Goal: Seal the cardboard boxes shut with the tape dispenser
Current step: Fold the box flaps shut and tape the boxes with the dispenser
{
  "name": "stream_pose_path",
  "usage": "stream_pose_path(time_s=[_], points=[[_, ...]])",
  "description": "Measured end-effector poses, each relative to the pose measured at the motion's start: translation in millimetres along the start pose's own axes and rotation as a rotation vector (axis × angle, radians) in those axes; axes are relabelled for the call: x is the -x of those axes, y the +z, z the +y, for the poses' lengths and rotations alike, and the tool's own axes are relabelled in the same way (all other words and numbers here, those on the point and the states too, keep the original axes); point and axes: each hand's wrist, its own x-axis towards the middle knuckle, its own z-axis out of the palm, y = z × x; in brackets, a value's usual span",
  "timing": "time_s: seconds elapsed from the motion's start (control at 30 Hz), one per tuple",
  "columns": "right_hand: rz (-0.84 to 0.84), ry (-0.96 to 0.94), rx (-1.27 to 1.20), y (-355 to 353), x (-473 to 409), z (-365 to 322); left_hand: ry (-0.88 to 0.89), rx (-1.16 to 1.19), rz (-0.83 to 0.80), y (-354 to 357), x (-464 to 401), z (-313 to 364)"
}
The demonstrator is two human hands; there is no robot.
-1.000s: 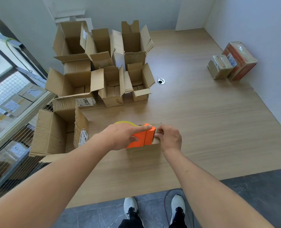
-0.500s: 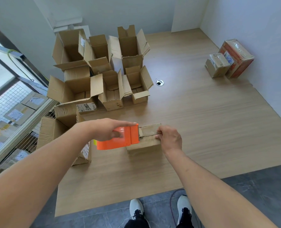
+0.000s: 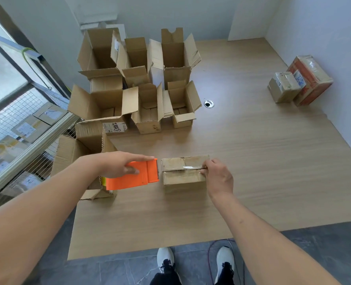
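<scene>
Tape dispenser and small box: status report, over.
Left hand grips orange tape dispenser, off the box's left end. Right hand holds small box. Tape across seam. Nothing obstructing.

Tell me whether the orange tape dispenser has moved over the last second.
Yes. The orange tape dispenser, gripped by the left hand, slid leftward off the small cardboard box and now sits beside its left end.

- One orange plastic tape dispenser (image 3: pixel 132 175).
- One small closed brown cardboard box (image 3: pixel 184 170) with clear tape along its top seam.
- Eight open brown cardboard boxes (image 3: pixel 148 112), flaps up, grouped at the table's left.
- Two sealed parcels (image 3: pixel 283 86) by the right wall.
- Two bare hands (image 3: pixel 217 177).
</scene>
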Motion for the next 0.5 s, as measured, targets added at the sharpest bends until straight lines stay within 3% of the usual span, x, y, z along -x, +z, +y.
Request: stream_pose_path(time_s=[0.2,0.33,0.5], points=[[0.012,0.023,0.168,12.6,22.1,-26.2,-0.043,-0.054,0.000,9.1,-17.0,7.4],[-0.126,0.147,0.082,18.3,35.2,-57.5,-0.039,-0.038,-0.005,11.5,-22.5,6.7],[-0.192,0.243,0.183,33.4,34.7,-64.4,0.009,0.070,0.029,30.9,-27.1,14.6]])
